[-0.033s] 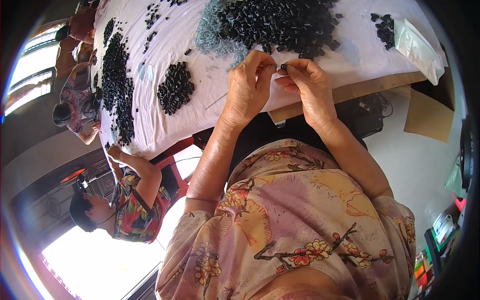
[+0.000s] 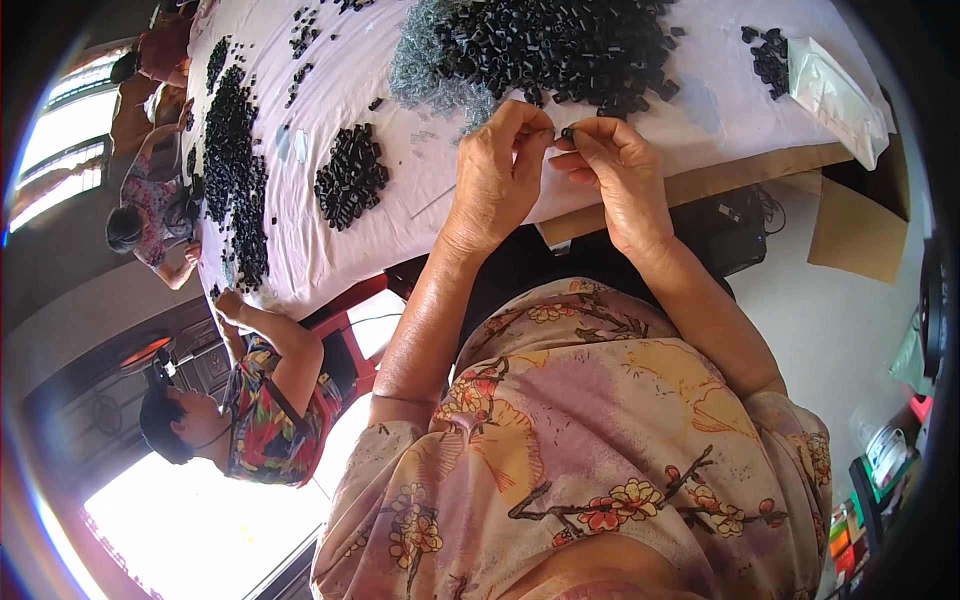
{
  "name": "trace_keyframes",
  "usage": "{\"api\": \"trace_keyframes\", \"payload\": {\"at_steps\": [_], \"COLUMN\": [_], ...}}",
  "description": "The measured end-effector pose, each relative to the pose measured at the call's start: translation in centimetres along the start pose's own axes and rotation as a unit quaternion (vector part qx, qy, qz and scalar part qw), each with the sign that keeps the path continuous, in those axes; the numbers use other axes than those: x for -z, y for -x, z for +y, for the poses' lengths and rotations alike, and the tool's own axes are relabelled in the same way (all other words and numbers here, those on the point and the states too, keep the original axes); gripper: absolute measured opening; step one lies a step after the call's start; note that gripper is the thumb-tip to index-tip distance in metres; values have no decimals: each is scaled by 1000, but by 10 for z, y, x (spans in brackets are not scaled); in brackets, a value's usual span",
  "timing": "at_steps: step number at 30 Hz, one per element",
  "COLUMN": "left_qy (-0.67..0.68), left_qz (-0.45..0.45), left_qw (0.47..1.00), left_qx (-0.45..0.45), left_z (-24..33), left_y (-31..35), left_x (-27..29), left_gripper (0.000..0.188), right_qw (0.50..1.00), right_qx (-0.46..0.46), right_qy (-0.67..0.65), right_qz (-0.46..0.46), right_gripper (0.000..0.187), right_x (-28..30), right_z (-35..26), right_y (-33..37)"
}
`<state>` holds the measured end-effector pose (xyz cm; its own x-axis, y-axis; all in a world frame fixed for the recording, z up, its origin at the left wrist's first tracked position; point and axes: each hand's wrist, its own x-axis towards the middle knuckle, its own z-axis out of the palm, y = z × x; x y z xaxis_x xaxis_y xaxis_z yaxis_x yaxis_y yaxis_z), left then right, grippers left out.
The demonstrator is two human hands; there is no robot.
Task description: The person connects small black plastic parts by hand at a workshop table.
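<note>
My right hand [image 2: 628,178] is closed in a pinch on a small black tube-like piece [image 2: 568,134] at the table's near edge. Facing it, the thumb and forefinger of my left hand [image 2: 498,175] are pinched together just left of that piece. Whatever they hold is too small to make out. Right behind my hands lies a big heap of short black tube-like pieces [image 2: 570,50]. Against its left side rests a pile of thin, greyish, glassy-looking bits [image 2: 435,65]. A smaller mound of black pieces [image 2: 350,178] sits to the left.
A pale cloth [image 2: 400,215] covers the table. At the right stand a white plastic bag [image 2: 835,95] and a few black pieces [image 2: 768,60]. Cardboard [image 2: 860,230] hangs below the edge. Two co-workers [image 2: 275,410] [image 2: 150,215] sit along the left side by a long black heap [image 2: 235,160].
</note>
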<state>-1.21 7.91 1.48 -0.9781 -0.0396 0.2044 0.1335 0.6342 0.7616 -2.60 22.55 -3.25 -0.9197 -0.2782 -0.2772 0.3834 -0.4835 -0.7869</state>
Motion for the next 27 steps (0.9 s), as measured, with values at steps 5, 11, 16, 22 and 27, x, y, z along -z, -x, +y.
{"api": "trace_keyframes", "payload": {"at_steps": [5,11,16,22,27], "left_qy": [0,-106,-140,-146,-154], "left_qz": [12,12,27,48,20], "left_qw": [1000,994,990,988,987], "left_qx": [-1,-38,-17,-31,-32], "left_z": [-5,-25,-27,-26,-21], "left_y": [0,7,10,3,-3], "left_x": [0,0,0,-5,-10], "left_gripper": [7,8,6,8,10], "right_qw": [1000,1000,1000,1000,1000], "right_qx": [-1,5,5,6,2], "right_qy": [1,7,3,0,-31], "right_qz": [5,7,8,5,0], "right_gripper": [10,11,12,12,13], "right_x": [0,-1,0,1,1], "right_z": [0,-1,0,1,1], "right_y": [0,1,0,0,0]}}
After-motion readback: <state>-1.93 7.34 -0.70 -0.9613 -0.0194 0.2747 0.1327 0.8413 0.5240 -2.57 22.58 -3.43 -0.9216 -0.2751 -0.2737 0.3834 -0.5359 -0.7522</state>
